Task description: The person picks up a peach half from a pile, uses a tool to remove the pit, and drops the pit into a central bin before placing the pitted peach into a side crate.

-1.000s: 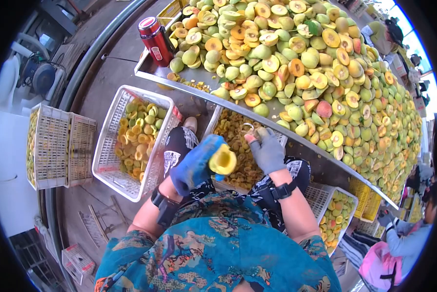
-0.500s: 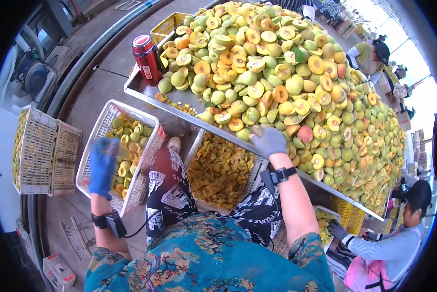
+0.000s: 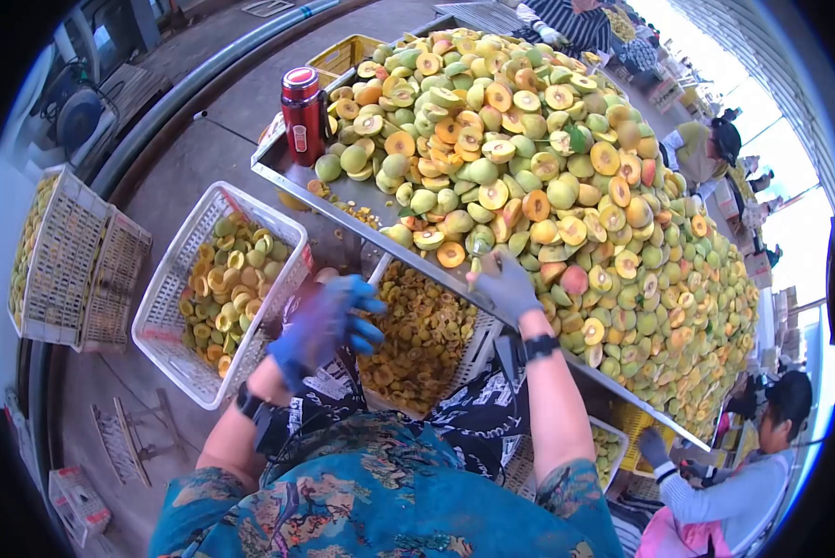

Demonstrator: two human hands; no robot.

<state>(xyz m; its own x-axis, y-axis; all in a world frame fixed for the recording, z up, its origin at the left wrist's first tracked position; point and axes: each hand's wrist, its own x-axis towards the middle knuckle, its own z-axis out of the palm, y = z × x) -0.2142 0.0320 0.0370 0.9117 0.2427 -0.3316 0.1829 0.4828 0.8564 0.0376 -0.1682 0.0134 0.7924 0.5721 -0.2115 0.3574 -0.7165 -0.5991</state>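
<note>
My left hand (image 3: 329,325), in a blue glove, is over my lap between two crates. It is blurred, but its fingers are spread and nothing shows in them. My right hand (image 3: 506,288), in a grey glove, is at the near edge of the metal table (image 3: 389,249). Its fingers curl together beside the fruit, with a small yellowish thing at the tips that I cannot make out. A large heap of peaches (image 3: 547,186), many cut in half, covers the table. Peach halves (image 3: 227,279) lie in a white crate (image 3: 282,223) at my left.
A crate of brown-yellow scraps (image 3: 417,335) stands between my legs. A red thermos (image 3: 303,116) stands on the table's left corner. Stacked crates (image 3: 64,260) are at far left, a yellow crate (image 3: 343,54) behind. A co-worker (image 3: 734,484) sits at right; others are farther back.
My left hand has moved right, from above the white crate to over my lap, and its fingers have spread. My right hand stays near the table edge. The view has shifted slightly.
</note>
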